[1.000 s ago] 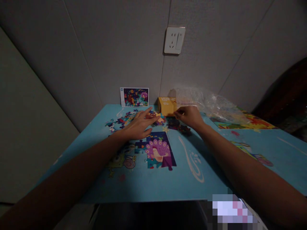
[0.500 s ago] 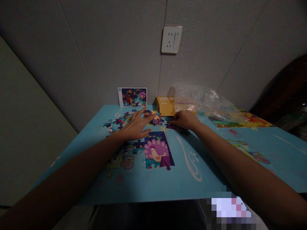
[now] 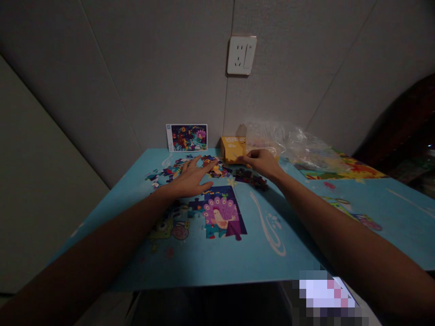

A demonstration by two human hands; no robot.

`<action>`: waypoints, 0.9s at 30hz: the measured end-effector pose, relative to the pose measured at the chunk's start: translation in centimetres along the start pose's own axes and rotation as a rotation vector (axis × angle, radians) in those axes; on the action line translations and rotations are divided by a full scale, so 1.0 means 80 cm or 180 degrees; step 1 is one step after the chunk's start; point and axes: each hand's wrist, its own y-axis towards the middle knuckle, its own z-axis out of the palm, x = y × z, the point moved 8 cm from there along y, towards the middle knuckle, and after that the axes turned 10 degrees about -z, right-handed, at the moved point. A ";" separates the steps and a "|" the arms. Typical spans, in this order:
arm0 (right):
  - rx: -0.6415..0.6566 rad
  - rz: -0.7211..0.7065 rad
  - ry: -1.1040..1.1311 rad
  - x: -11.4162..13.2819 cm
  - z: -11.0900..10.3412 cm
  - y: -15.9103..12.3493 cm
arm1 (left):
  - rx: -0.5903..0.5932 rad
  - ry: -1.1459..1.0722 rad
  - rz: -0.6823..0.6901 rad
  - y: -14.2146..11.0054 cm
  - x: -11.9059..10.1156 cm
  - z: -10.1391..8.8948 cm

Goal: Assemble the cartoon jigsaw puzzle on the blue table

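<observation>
My left hand (image 3: 193, 180) lies palm down with its fingers spread, over and beside loose jigsaw pieces (image 3: 171, 172). My right hand (image 3: 261, 162) is closed in a pinch in front of the yellow box, on what looks like a small puzzle piece (image 3: 239, 158), mostly covered by the fingers. Just below that hand is a pile of dark puzzle pieces (image 3: 251, 178). Nearer to me lies a joined section of the puzzle (image 3: 222, 213) with a pink peacock; a few dark blue pieces extend from its left side. More colourful pieces (image 3: 215, 168) lie beyond my left fingertips.
A picture card (image 3: 187, 137) of the puzzle leans against the wall at the back. Right of it stands the yellow box (image 3: 234, 149), with a crumpled clear plastic bag (image 3: 292, 142) beside it. The table cover (image 3: 190, 267) is blue with printed cartoons. A wall socket (image 3: 241, 55) is above.
My right hand has risen from the dark pile and moved slightly back and up, uncovering more of the pile. The left hand has stayed almost where it was.
</observation>
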 end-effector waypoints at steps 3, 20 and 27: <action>-0.0139 -0.0115 -0.0001 0.006 -0.003 -0.001 | 0.0036 -0.0023 -0.0010 0.000 -0.001 -0.001; 0.0921 -0.0295 -0.0961 -0.015 0.019 0.004 | 0.0147 -0.0112 0.0078 -0.001 -0.002 0.001; 0.0828 -0.0074 -0.0836 -0.016 0.000 0.006 | 0.0176 -0.0109 0.0085 -0.001 -0.005 0.000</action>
